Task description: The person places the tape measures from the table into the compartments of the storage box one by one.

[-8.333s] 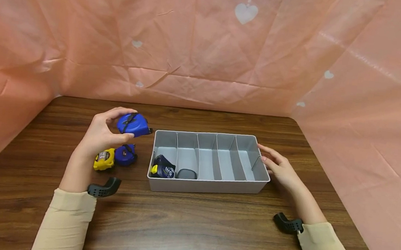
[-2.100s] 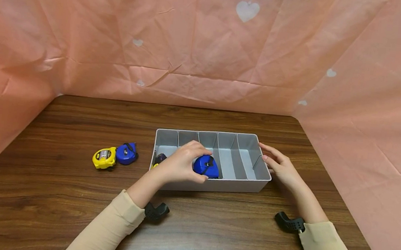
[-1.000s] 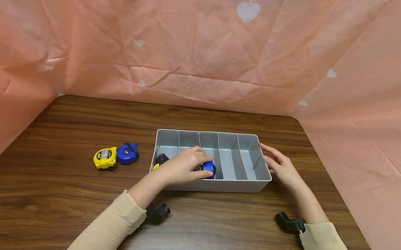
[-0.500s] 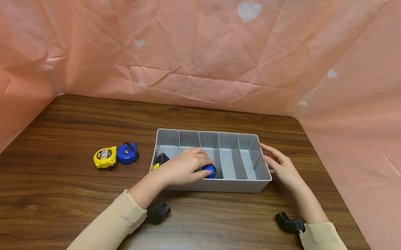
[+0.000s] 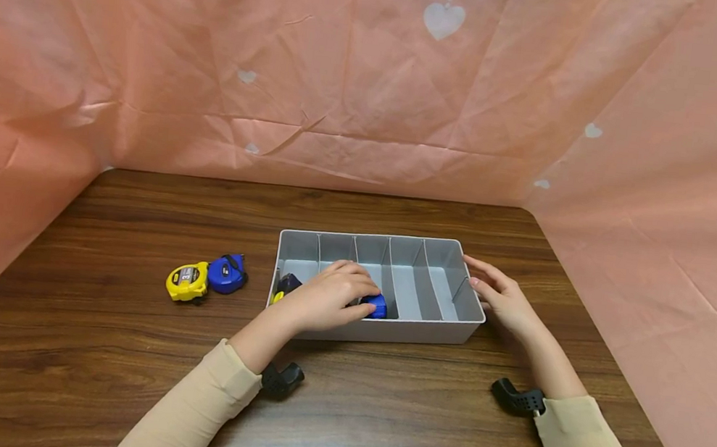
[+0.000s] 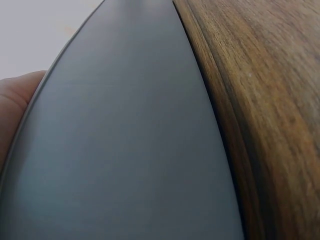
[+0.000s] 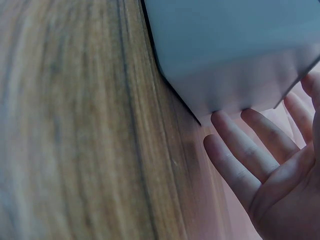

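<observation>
A blue tape measure (image 5: 378, 307) sits low in the third compartment from the left of the grey divided box (image 5: 413, 331). My left hand (image 5: 331, 301) reaches over the front wall and grips it with thumb and fingers, hiding much of it. A dark tape measure with a yellow part (image 5: 286, 286) shows in the leftmost compartment. My forearm and hand cover the second compartment's front. At the right end, my right hand (image 5: 504, 301) rests its fingertips against the outside of the box; in the right wrist view its fingers (image 7: 245, 150) are fairly straight.
Left of the box, a yellow tape measure (image 5: 187, 282) lies on the brown wooden table (image 5: 135, 229), touching another blue tape measure (image 5: 227, 273). A pink cloth (image 5: 348, 69) with white hearts hangs behind and at both sides.
My left hand carried the blue tape measure from the table's left side into the third compartment, then lowered it. In the last half second it barely moved. My right hand stayed at the box end.
</observation>
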Demonstrator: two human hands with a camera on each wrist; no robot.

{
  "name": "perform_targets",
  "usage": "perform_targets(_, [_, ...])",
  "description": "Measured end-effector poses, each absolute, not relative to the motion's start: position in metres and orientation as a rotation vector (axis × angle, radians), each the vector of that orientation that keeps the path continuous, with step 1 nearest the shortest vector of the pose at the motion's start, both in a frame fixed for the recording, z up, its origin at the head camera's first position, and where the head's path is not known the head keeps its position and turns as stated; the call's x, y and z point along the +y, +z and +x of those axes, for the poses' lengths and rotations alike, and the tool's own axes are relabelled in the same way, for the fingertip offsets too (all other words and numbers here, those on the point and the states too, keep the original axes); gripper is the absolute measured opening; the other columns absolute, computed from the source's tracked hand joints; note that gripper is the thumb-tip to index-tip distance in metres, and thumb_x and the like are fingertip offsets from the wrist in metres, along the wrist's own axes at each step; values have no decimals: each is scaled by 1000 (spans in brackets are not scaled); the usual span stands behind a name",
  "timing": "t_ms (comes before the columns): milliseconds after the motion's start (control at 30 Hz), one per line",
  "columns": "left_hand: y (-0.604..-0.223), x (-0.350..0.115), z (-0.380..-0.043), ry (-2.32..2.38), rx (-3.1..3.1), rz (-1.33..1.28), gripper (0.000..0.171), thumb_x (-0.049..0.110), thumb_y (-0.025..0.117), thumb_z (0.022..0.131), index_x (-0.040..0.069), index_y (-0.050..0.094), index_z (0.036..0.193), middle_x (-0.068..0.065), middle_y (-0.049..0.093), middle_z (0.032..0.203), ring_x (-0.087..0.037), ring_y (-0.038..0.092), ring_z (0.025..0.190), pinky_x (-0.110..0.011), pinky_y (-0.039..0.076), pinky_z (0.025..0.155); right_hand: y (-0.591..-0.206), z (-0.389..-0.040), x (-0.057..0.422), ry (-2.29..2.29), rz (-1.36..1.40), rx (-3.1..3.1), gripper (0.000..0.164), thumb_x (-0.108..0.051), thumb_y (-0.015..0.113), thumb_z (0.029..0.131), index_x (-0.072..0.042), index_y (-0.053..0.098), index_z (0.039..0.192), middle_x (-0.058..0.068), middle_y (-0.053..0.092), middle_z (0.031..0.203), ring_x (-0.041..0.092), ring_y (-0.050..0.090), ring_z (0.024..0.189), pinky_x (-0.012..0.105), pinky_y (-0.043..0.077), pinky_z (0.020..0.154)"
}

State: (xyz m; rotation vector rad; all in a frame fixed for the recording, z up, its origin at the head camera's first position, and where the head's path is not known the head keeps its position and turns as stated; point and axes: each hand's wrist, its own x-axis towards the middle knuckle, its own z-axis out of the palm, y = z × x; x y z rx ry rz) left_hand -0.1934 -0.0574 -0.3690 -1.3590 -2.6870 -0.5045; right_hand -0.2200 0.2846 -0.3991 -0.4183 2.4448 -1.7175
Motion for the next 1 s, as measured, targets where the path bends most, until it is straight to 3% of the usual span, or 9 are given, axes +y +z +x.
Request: perform_targets(1000, [-355,-65,-189,-558,-2512,-1358,30,24,62,93,10,67,119,-1,63,118,-19,50,118,-42,32,103,-399,-220,284,-1708,-399,2455,52,-20,52,100,-3,36,146,31,44,135,4,59,97,29,53,75])
